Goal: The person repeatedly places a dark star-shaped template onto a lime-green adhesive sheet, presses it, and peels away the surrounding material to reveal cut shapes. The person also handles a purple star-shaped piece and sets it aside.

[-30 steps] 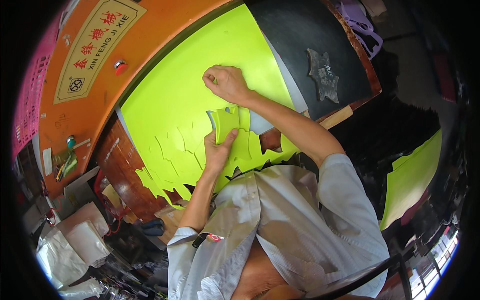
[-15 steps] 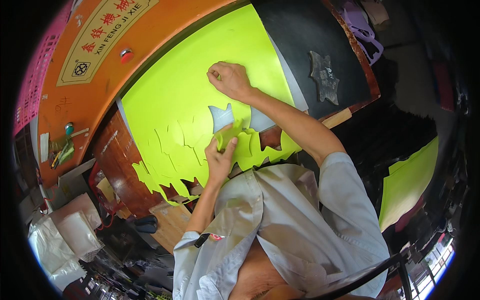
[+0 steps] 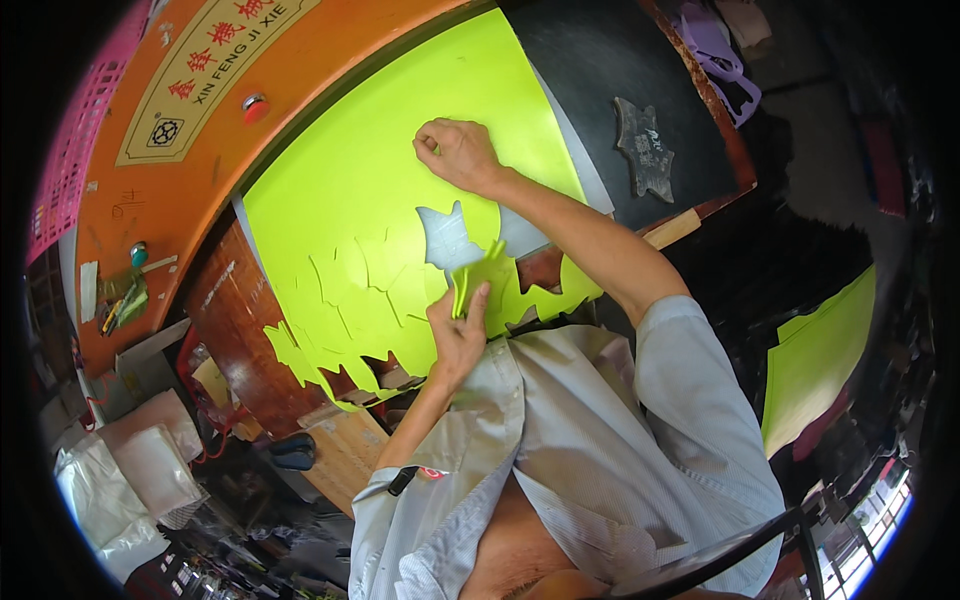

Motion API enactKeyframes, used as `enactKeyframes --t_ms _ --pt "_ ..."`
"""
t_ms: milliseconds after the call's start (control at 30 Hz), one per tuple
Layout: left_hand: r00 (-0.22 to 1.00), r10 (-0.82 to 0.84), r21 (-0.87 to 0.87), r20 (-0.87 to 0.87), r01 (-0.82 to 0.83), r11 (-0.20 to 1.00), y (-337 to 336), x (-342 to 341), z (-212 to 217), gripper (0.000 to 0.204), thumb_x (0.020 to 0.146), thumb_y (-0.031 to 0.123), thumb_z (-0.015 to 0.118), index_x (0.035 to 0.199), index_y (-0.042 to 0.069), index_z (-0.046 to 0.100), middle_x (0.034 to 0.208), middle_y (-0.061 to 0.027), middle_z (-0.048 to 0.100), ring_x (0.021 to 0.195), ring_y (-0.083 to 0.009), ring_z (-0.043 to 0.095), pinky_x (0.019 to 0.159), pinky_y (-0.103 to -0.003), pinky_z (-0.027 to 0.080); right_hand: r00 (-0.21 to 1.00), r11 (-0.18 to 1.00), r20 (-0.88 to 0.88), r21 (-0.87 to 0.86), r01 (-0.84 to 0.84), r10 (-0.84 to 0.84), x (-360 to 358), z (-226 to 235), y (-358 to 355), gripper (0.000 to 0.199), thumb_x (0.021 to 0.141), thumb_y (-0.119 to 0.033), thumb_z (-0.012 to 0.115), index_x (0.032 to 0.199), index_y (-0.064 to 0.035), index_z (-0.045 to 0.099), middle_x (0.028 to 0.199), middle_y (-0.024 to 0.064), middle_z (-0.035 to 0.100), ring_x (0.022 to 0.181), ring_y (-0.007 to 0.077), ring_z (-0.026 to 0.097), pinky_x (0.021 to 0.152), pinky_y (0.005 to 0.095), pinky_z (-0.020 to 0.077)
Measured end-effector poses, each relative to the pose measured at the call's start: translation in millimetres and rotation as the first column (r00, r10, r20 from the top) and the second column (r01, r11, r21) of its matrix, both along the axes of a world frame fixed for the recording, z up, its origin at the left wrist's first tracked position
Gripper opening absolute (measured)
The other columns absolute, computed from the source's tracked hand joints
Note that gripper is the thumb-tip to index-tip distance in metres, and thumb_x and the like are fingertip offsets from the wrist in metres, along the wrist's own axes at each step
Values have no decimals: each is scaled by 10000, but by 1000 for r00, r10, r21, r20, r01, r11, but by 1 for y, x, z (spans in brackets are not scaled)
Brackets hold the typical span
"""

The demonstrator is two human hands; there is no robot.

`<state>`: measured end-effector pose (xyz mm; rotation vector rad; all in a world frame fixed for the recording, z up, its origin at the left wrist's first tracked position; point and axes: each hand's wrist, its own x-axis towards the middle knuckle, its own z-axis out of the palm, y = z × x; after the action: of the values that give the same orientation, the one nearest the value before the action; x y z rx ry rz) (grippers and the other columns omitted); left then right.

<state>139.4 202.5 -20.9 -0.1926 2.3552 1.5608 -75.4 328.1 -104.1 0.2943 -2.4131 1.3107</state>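
A large yellow-green sheet (image 3: 370,130) lies before me, with curved cut lines and ragged openings along its near edge. My left hand (image 3: 460,335) is closed around a small stack of cut yellow-green pieces (image 3: 485,278), raised on edge over the near part of the sheet. Just beyond the stack, a pointed opening (image 3: 447,235) in the sheet shows a pale surface beneath. My right hand (image 3: 458,155) rests on the sheet as a loose fist, fingers curled in; nothing shows in it.
An orange machine body (image 3: 150,220) with a red button (image 3: 255,107) borders the sheet at left. On a black board (image 3: 590,60) at right lies a dark pointed block (image 3: 643,148). More yellow-green sheets (image 3: 820,360) hang at far right. Clear plastic bags (image 3: 110,500) sit lower left.
My left hand has moved slightly right and tipped the stack more upright, uncovering more of the pointed opening. My right hand stays nearly in place.
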Motion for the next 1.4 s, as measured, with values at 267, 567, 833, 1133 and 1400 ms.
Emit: enactKeyframes --t_ms 267,567,833,1133,1400 --pt "847 -141 99 -513 222 970 -10 17 -8 336 867 -100 642 1197 -75 703 1171 -227 754 1106 -311 740 1016 -355 538 1000 998 -12 66 22 -22 -4 -1 1 117 883 -161 714 824 -63 739 750 84 731 694 281 720 660 402 570" --pt "953 -187 356 238 93 930 -27 -50 -17 346 972 154 744 1245 -44 663 1170 -112 737 1004 -186 707 898 -355 575 1000 1000 -1 10 17 -17 7 0 1 123 884 -174 706 841 -64 739 772 80 725 681 272 703 640 383 555" --pt "975 -219 311 26 200 929 -18 -24 -33 370 1024 188 695 1283 -72 639 1179 -148 733 1060 -186 683 935 -325 543 996 996 -18 -15 92 -92 45 0 18 50 874 -99 708 894 -53 714 794 90 705 705 275 700 647 381 547" --pt "832 -246 18 -498 294 956 -8 9 -34 496 824 -161 639 1304 -36 656 1334 -237 674 1276 -393 638 1101 -423 492 989 982 -105 144 122 -108 41 -3 14 48 870 -105 712 894 -67 694 832 80 705 766 283 705 683 395 551" --pt "746 -267 47 -610 370 928 -15 23 -20 514 761 -196 621 1252 -48 665 1228 -199 725 1242 -388 664 1081 -443 510 989 980 -104 154 124 -109 39 -2 13 49 868 -101 714 898 -68 694 841 83 706 754 292 703 678 399 556"
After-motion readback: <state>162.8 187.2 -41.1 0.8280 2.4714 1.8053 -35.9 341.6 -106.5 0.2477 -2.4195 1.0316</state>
